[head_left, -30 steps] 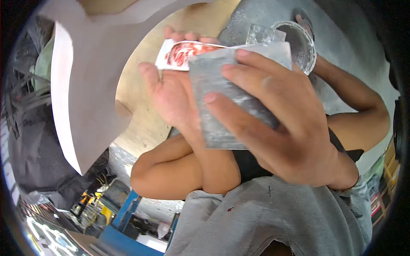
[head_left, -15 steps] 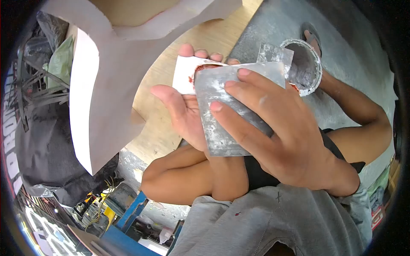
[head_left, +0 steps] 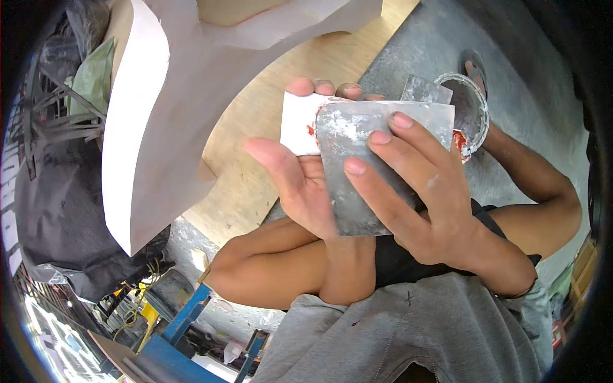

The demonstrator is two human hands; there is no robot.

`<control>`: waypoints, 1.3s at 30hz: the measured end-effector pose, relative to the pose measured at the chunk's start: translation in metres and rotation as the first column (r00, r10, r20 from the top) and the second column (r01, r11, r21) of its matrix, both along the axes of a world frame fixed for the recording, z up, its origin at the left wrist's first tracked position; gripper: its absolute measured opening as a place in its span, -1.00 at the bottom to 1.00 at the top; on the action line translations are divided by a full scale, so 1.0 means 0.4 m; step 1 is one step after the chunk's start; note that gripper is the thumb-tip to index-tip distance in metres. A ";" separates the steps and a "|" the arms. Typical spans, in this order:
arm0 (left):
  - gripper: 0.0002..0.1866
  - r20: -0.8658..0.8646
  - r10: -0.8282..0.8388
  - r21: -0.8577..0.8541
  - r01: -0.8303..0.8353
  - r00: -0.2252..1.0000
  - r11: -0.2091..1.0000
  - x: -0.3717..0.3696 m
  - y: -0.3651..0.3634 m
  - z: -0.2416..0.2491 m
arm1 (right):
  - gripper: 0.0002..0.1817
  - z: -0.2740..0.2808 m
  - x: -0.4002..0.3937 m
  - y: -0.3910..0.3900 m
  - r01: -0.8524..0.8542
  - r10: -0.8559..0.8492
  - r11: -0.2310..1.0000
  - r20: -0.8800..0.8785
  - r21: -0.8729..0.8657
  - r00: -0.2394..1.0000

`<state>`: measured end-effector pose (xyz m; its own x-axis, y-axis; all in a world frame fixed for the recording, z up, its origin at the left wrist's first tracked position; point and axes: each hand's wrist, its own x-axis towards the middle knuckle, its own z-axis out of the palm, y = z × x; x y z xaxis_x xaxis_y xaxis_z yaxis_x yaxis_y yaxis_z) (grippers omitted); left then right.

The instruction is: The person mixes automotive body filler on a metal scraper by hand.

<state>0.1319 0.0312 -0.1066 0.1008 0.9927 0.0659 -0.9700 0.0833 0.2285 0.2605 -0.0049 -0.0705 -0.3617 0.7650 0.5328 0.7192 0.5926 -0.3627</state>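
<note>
My left hand (head_left: 299, 191) is palm up, its fingers under a white card (head_left: 297, 121) with the tips curling past its far edge and the thumb held away. Red paste (head_left: 311, 130) marks the card beside a flat grey spreader (head_left: 348, 198). My right hand (head_left: 437, 210) grips the spreader from above, fingers spread over its face. The spreader lies over most of the card and hides it. More red paste (head_left: 460, 140) shows past the spreader's right edge. Behind it are a smeared tub (head_left: 482, 115) and a grey flat plate (head_left: 424, 90).
A large white curved shape (head_left: 172, 127) stands at the left on a plywood sheet (head_left: 246, 175). Black bagged items (head_left: 64, 217) are farther left. A blue metal frame (head_left: 185, 319) lies below. My bent legs (head_left: 274, 262) flank the work; grey floor (head_left: 408, 45) extends behind.
Both hands, the card and the spreader appear farther right in view, partly because the view shifted. The spreader has slid slightly rightward over the card, and more red paste shows at its right edge.
</note>
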 end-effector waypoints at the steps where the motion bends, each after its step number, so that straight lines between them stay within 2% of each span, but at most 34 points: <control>1: -0.29 0.001 0.002 0.001 -0.002 1.000 1.000 0.001 0.002 0.002 | -0.58 -0.006 0.000 0.000 0.003 -0.004 0.999 0.002 0.048 1.000; 5: -0.34 0.027 -0.012 0.066 0.010 1.000 0.998 -0.004 0.012 0.003 | -0.58 -0.008 0.001 0.006 -0.018 0.018 0.998 0.010 0.066 1.000; 7: -0.36 0.012 -0.008 0.063 0.007 1.000 0.998 -0.010 0.014 0.010 | -0.56 0.021 0.006 0.009 -0.074 0.077 0.993 0.025 -0.094 0.997; 9: -0.23 -0.101 0.031 -0.005 -0.032 0.994 0.999 -0.010 0.013 0.030 | -0.55 0.033 0.015 0.017 -0.104 0.109 0.985 0.026 -0.135 0.994; 10: -0.23 -0.101 0.034 -0.006 -0.035 0.994 0.999 -0.011 0.012 0.038 | -0.55 0.040 0.019 0.021 -0.135 0.142 0.975 0.027 -0.178 0.990; 12: -0.24 -0.212 0.063 -0.176 -0.102 0.975 0.979 -0.013 0.008 0.048 | -0.55 0.055 0.024 0.030 -0.150 0.153 0.964 0.001 -0.218 0.988; 13: -0.24 -0.211 0.067 -0.179 -0.106 0.975 0.978 -0.019 0.008 0.041 | -0.56 0.062 0.027 0.034 -0.162 0.161 0.953 -0.026 -0.256 0.987; 15: -0.22 -0.335 0.034 -0.114 -0.077 0.942 0.991 -0.034 0.015 0.015 | -0.56 0.073 0.041 0.045 -0.202 0.201 0.932 -0.034 -0.300 0.979; 17: -0.22 -0.334 0.014 -0.151 -0.069 0.943 0.986 -0.039 0.014 0.015 | -0.56 0.076 0.059 0.059 -0.238 0.238 0.908 -0.042 -0.345 0.970; 19: -0.21 -0.330 -0.004 -0.194 -0.064 0.944 0.979 -0.046 0.013 0.013 | -0.52 0.072 0.077 0.077 -0.340 0.315 0.877 -0.126 -0.341 0.941; 22: -0.20 -0.258 -0.071 -0.237 0.008 0.964 0.971 -0.051 0.015 0.002 | -0.47 0.083 0.107 0.091 -0.356 0.331 0.843 -0.132 -0.404 0.934; 23: -0.20 -0.298 -0.094 -0.238 0.021 0.950 0.971 -0.046 0.020 -0.003 | -0.56 0.084 0.125 0.108 -0.411 0.371 0.809 -0.177 -0.420 0.911; 24: -0.20 -0.335 -0.115 -0.240 0.034 0.935 0.970 -0.039 0.024 -0.005 | -0.56 0.098 0.144 0.121 -0.414 0.377 0.801 -0.172 -0.432 0.910; 25: -0.20 -0.328 -0.112 -0.286 0.014 0.938 0.958 -0.027 0.030 0.009 | -0.62 0.116 0.163 0.135 -0.422 0.363 0.774 -0.215 -0.472 0.907; 27: -0.19 -0.307 -0.118 -0.272 0.032 0.944 0.962 -0.018 0.034 0.018 | -0.65 0.125 0.181 0.127 -0.434 0.357 0.735 -0.247 -0.520 0.901; 28: -0.19 -0.299 -0.132 -0.250 0.056 0.945 0.967 -0.018 0.034 0.019 | -0.60 0.116 0.180 0.097 -0.408 0.054 0.655 -0.499 -0.636 0.865; 29: -0.19 -0.296 -0.140 -0.252 0.064 0.945 0.966 -0.019 0.035 0.014 | -0.54 0.106 0.180 0.078 -0.418 -0.292 0.544 -0.631 -0.728 0.719; 30: -0.19 -0.286 -0.133 -0.255 0.059 0.949 0.965 -0.017 0.035 0.010 | -0.54 0.101 0.184 0.076 -0.415 -0.289 0.537 -0.623 -0.734 0.727; 32: -0.19 -0.164 -0.140 -0.336 0.078 0.976 0.939 -0.012 0.039 0.006 | -0.53 0.093 0.191 0.078 -0.443 -0.376 0.489 -0.640 -0.751 0.670; 36: -0.20 -0.130 -0.101 -0.441 0.034 0.986 0.897 -0.014 0.046 -0.003 | -0.53 0.085 0.193 0.071 -0.448 -0.382 0.487 -0.644 -0.750 0.663; 37: -0.18 0.097 -0.161 -0.308 0.183 0.982 0.934 -0.034 0.055 -0.024 | -0.53 0.085 0.197 0.064 -0.433 -0.373 0.504 -0.640 -0.747 0.672; 38: -0.17 0.307 -0.243 -0.140 0.297 0.920 0.945 -0.046 0.056 -0.043 | -0.53 0.084 0.204 0.059 -0.417 -0.364 0.521 -0.636 -0.745 0.680; 39: -0.17 0.309 -0.243 -0.147 0.299 0.920 0.943 -0.048 0.048 -0.062 | -0.53 0.085 0.216 0.054 -0.416 -0.370 0.517 -0.634 -0.748 0.679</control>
<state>0.1128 0.0506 -0.1315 0.3725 0.9265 -0.0532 -0.9253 0.3665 -0.0970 0.3470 0.0166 -0.0364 -0.2419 0.9405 -0.2385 0.0227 -0.2402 -0.9704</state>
